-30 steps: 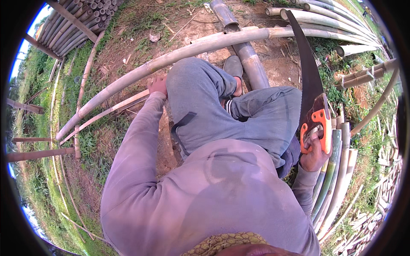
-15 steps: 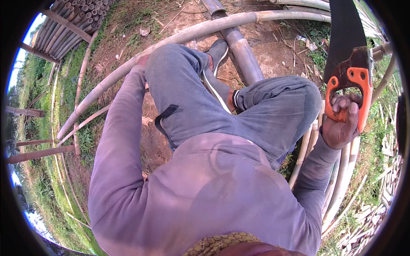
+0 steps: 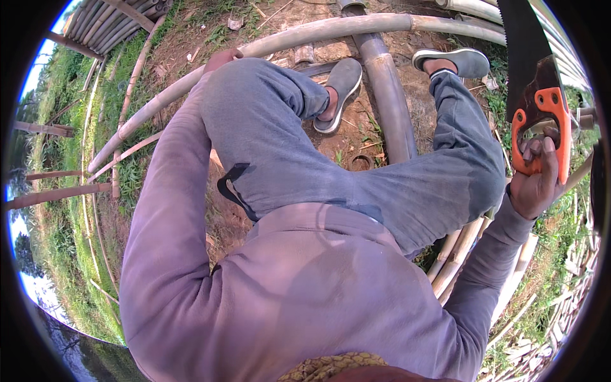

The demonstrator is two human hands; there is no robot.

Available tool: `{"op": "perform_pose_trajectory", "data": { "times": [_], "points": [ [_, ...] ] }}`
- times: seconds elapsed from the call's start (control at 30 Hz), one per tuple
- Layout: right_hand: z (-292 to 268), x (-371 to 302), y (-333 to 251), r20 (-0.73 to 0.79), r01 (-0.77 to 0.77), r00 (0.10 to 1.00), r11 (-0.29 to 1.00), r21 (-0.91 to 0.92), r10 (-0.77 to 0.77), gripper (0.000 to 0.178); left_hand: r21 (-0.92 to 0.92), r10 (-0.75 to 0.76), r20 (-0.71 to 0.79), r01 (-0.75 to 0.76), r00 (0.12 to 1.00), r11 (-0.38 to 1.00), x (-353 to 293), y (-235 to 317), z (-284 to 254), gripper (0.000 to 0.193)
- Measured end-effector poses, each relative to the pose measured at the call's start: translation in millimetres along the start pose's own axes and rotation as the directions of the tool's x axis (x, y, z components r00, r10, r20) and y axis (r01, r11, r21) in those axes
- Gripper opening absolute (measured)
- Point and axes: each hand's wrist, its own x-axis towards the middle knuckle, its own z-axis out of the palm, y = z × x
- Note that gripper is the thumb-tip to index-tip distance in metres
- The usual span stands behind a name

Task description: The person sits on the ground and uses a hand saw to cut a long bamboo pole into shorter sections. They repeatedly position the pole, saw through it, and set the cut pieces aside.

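My right hand (image 3: 536, 181), out at the far right, is closed round the orange handle of a handsaw (image 3: 527, 63). The saw's dark blade points up and away from me. At the upper left, my left hand (image 3: 223, 58) is closed on a long pale bamboo pole (image 3: 337, 30), partly hidden behind my left knee. The pole runs across in front of my legs, curved by the lens. It passes over a thicker grey bamboo pole (image 3: 388, 95) that lies between my feet.
Stacked bamboo poles (image 3: 118, 27) lie at the far left behind a bamboo rail. More poles (image 3: 474, 7) are at the upper right, and others (image 3: 455, 254) lie beneath my right leg. A short cut bamboo ring (image 3: 361, 162) is on the dirt. Split pieces (image 3: 576, 280) are heaped at the right.
My right foot has swung out to the right, past the thick grey pole, so my legs are uncrossed. The saw sits slightly farther right. My left hand stays on the pale bamboo pole.
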Motion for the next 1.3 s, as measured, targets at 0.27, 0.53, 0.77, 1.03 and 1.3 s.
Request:
{"op": "perform_pose_trajectory", "data": {
  "times": [0.27, 0.53, 0.77, 1.03, 1.3],
  "points": [
    [44, 47, 126, 0.059, -0.161, 0.986, 0.979, 0.122, 0.155, 0.027, 0.423, 0.271, -0.269, -0.140, 0.924, 0.895, 35, 27, 6, 0.073],
    [26, 44, 198, 0.104, -0.362, 0.925, 0.930, -0.053, 0.366, 0.024, 0.433, 0.091, 0.134, -0.141, 0.987, 0.890, 116, 57, 21, 0.124],
    [3, 36, 218, -0.037, -0.365, 0.929, 0.897, -0.250, 0.368, 0.030, 0.161, 0.107, 0.340, -0.170, 0.934, 0.972, 142, 60, 28, 0.079],
    [66, 64, 231, 0.029, -0.362, 0.930, 0.927, -0.097, 0.366, 0.026, 0.209, 0.250, 0.228, -0.298, 0.941, 0.931, 154, 191, 53, 0.068],
    [92, 18, 226, 0.055, -0.432, 0.892, 0.881, -0.191, 0.449, 0.021, 0.303, 0.274, 0.235, -0.338, 0.933, 0.891, 158, 217, 66, 0.076]
  ]
}}
